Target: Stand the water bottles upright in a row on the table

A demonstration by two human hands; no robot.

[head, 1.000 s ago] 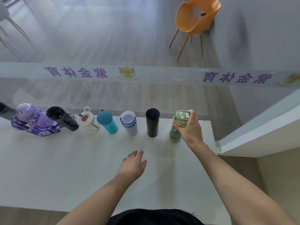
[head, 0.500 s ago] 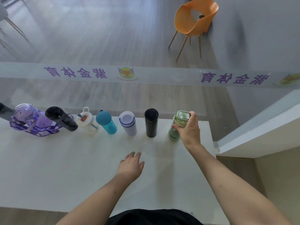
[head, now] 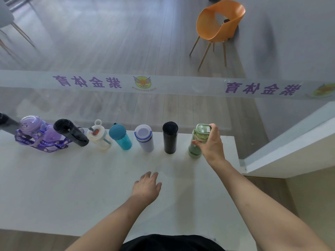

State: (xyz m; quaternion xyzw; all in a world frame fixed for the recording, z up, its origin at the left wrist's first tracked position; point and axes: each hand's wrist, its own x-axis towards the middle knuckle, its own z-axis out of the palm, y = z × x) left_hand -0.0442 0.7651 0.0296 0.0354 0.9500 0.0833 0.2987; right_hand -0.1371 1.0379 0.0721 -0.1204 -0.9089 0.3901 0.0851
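Note:
Several bottles stand upright in a row along the far edge of the white table [head: 72, 187]. From the right: a green bottle [head: 196, 142], a black flask [head: 170, 137], a white-and-blue bottle [head: 145, 138], a teal bottle [head: 120, 136], a clear bottle [head: 98, 136] with a loop lid, a black bottle [head: 71, 132], a purple bottle [head: 34, 133] with a strap, and a dark one [head: 6, 123] cut off at the left. My right hand [head: 211, 144] grips the green bottle near its lid. My left hand [head: 146, 186] rests flat on the table, fingers apart.
A glass wall with a frosted band [head: 163, 86] of purple lettering stands right behind the bottles. Beyond it an orange chair [head: 219, 24] sits on a wooden floor. A white ledge [head: 290, 142] borders the table's right side.
None of the bottles has shifted. My left hand has slid slightly toward me; my right hand keeps its hold on the green bottle.

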